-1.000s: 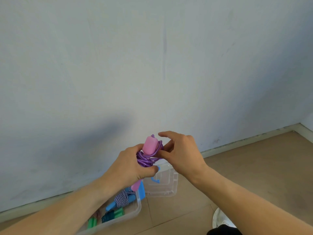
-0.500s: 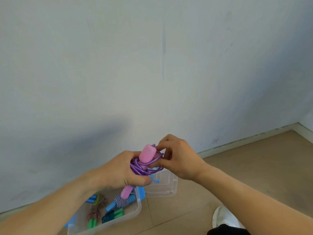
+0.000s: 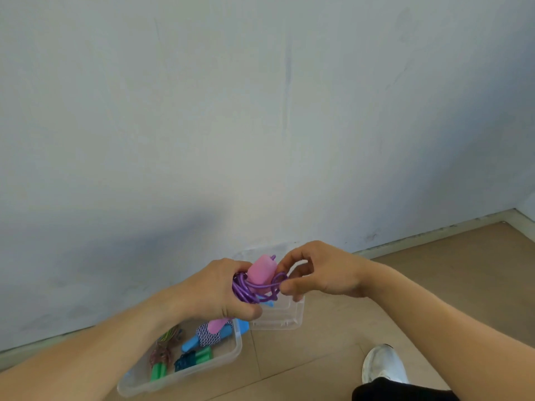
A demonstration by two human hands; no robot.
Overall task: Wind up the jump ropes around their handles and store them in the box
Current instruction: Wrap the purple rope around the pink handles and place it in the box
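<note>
Purple rope (image 3: 254,287) sits coiled round the pink handles (image 3: 262,272), gripped in your left hand (image 3: 220,287) above the box (image 3: 231,354); your right hand (image 3: 321,273) pinches the last loop. Loosen that pinch before tucking and the springy coils could unwind

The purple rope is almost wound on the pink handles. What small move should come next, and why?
Probably tuck the last loop under the coils: the right hand pinches a loose end of the purple rope, the left hand grips the pink handles, and the box waits below.
</note>
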